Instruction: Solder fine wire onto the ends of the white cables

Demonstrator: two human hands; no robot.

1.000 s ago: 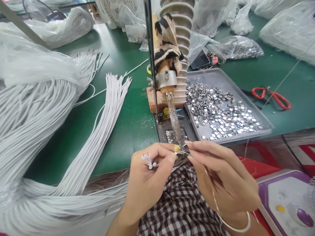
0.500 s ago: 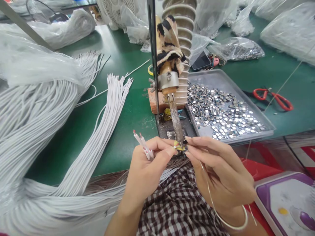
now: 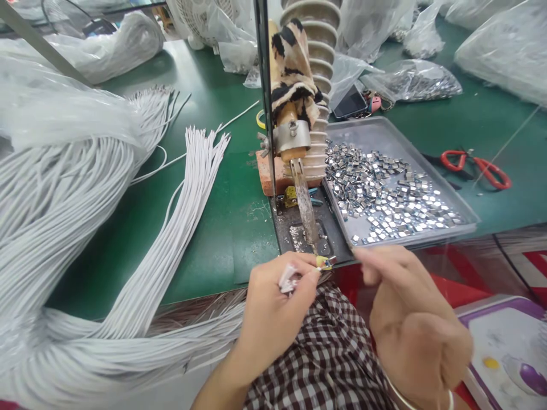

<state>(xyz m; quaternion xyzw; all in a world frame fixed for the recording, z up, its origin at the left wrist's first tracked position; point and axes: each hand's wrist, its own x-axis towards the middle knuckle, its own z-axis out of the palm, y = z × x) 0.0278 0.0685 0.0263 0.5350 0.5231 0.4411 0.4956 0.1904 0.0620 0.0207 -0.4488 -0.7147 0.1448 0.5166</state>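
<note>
My left hand (image 3: 273, 307) grips a few white cable ends (image 3: 287, 279) and pinches one wire with a small metal clip (image 3: 325, 262) on its tip, just below the soldering iron's tip (image 3: 310, 228). The iron hangs from a clamp (image 3: 290, 136) on a stand at the table edge. My right hand (image 3: 410, 319) is blurred and sits to the right of the clip, apart from it, fingers loosely curled. I cannot tell whether it holds anything. A thin bangle circles its wrist.
A grey tray (image 3: 384, 131) holds several small metal clips (image 3: 384, 193). White cables (image 3: 171, 228) lie in bundles on the green table at left. Red scissors (image 3: 476, 168) rest at right, a phone (image 3: 348, 103) and plastic bags behind. A purple-rimmed tray (image 3: 504, 341) sits low right.
My right hand has let go of the wire tip and pulled back to the right. My left hand dropped a little and turned, with the cable ends now tucked into its fingers.
</note>
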